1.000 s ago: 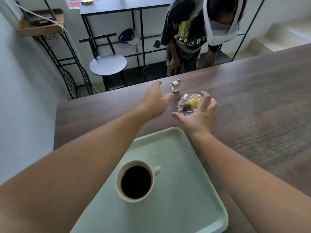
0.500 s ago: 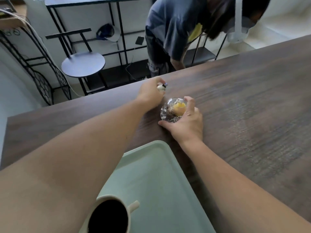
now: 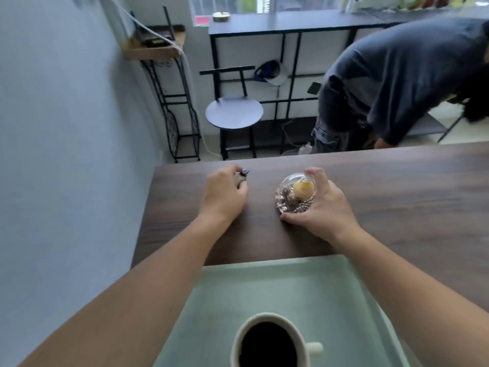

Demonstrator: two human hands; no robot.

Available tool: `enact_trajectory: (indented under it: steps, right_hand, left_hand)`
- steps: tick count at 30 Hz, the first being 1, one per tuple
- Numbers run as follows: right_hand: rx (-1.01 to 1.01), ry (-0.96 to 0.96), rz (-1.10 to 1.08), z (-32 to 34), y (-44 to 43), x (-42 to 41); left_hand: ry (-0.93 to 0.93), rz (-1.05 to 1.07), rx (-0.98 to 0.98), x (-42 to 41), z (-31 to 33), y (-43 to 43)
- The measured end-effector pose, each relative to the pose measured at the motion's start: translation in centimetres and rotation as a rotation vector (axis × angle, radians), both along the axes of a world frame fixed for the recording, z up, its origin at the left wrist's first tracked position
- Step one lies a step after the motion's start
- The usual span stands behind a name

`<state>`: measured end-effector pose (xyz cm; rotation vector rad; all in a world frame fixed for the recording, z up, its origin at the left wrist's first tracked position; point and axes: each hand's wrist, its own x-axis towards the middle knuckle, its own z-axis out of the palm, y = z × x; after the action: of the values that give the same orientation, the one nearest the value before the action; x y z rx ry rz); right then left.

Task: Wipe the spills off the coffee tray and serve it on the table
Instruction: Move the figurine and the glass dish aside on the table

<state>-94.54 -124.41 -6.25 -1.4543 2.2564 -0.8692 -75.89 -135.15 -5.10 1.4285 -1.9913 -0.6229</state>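
Observation:
A pale green tray lies on the dark wooden table close to me. On it stands a white cup of black coffee, handle to the right. Beyond the tray, my left hand is closed around a small white figurine near the table's far left edge. My right hand grips a small glass dish holding a yellow sweet and a brown one; the dish rests on the table.
A person in a dark shirt bends over just past the table's far edge at the right. A round black stool, a black metal shelf and a wire stand are behind. A grey wall runs along the left.
My left hand has closed on the figurine and carried it left, away from the dish. My right hand keeps its hold on the glass dish. The other person has bent further to the right.

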Motion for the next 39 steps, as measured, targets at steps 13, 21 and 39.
enact_trajectory:
  steps: [13, 21, 39]
  right_hand:
    - [0.146, 0.025, 0.493, 2.4, -10.6, 7.2]
    - [0.183, 0.039, 0.575, 2.6, -13.9, 8.1]
    - [-0.097, -0.077, 0.408, 3.7, -3.7, 6.3]
  left_hand:
    - [0.052, 0.259, 0.077, 11.8, -0.3, -5.0]
    - [0.084, 0.282, 0.076, 12.4, -0.5, -6.1]
    - [0.086, 0.315, -0.06, 14.3, 2.1, 0.7]
